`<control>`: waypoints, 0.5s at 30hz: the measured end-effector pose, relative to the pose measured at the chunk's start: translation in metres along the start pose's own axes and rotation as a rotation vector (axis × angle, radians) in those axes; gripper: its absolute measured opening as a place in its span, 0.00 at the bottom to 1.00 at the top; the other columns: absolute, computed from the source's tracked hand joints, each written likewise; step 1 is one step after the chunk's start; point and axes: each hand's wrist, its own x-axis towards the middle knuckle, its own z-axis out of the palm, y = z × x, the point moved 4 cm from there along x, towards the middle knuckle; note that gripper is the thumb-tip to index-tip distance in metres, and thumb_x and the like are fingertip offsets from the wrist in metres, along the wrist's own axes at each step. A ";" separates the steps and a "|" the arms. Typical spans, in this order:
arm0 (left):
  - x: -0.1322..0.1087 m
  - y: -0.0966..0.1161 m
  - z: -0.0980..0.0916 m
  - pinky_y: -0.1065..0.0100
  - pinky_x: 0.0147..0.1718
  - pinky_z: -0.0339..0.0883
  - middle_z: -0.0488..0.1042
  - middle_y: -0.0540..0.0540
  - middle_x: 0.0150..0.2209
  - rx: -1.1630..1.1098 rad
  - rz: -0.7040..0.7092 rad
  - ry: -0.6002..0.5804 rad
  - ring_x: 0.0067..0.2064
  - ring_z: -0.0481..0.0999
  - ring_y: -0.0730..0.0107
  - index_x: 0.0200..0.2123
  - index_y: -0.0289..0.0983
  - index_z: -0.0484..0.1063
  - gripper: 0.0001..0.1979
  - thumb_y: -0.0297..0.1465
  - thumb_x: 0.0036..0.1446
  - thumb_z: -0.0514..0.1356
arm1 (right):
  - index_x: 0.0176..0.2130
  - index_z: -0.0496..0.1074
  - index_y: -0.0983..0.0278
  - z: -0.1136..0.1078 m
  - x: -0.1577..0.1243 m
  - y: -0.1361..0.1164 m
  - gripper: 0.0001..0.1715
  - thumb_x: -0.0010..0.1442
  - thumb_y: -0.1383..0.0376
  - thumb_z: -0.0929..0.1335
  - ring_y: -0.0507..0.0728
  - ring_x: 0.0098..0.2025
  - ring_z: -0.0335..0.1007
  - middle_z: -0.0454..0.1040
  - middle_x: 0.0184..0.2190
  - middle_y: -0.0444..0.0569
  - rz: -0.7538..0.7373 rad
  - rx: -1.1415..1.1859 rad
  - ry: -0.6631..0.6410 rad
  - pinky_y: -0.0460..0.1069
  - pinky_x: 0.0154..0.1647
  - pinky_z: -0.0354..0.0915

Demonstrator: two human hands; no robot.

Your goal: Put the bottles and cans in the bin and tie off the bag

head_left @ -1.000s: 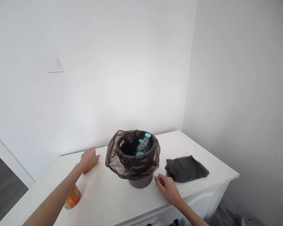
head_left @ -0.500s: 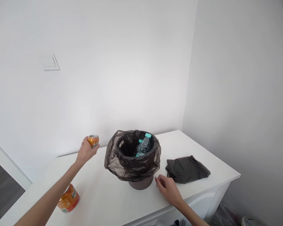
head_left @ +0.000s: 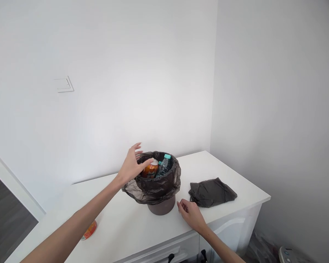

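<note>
The left hand hovers at the rim of the lined bin, fingers splayed apart. The orange can sits just off its thumb tip inside the liner, beside a water bottle; this looks like the drop-in step, which calls for drawing the fingers clear of the loose plastic. The right hand rests by the bin's base, fingers loosely curled and empty, a folded dark bag just beyond them and a second can under the left forearm.

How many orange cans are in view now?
2. One can sits in the lined bin beside the left hand; the other can lies on the table behind the left forearm. More may hide inside.
</note>
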 end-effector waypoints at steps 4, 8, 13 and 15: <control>-0.018 -0.005 -0.056 0.50 0.62 0.67 0.69 0.38 0.62 0.027 0.066 0.290 0.63 0.71 0.53 0.60 0.42 0.63 0.30 0.49 0.60 0.63 | 0.25 0.58 0.59 0.001 -0.002 0.002 0.26 0.70 0.49 0.58 0.54 0.24 0.61 0.65 0.20 0.43 -0.007 0.006 -0.020 0.48 0.28 0.52; -0.061 -0.054 -0.115 0.47 0.59 0.68 0.71 0.40 0.60 0.475 -0.057 0.182 0.63 0.70 0.46 0.55 0.44 0.71 0.26 0.53 0.61 0.58 | 0.25 0.59 0.58 0.002 -0.003 0.003 0.25 0.70 0.49 0.58 0.55 0.24 0.61 0.65 0.20 0.43 -0.014 0.011 -0.027 0.48 0.28 0.52; -0.152 -0.173 -0.147 0.42 0.56 0.66 0.68 0.30 0.63 0.834 -0.384 -0.082 0.63 0.69 0.32 0.59 0.40 0.71 0.39 0.59 0.53 0.57 | 0.25 0.58 0.58 0.002 -0.004 0.002 0.25 0.70 0.50 0.59 0.54 0.23 0.59 0.64 0.19 0.43 -0.028 0.006 -0.014 0.49 0.28 0.51; -0.187 -0.207 -0.144 0.46 0.49 0.71 0.69 0.28 0.62 0.806 -0.475 -0.158 0.55 0.77 0.36 0.63 0.38 0.67 0.39 0.56 0.56 0.54 | 0.25 0.58 0.58 0.001 -0.005 0.001 0.25 0.69 0.50 0.59 0.54 0.23 0.59 0.64 0.19 0.42 -0.032 -0.001 -0.004 0.49 0.28 0.50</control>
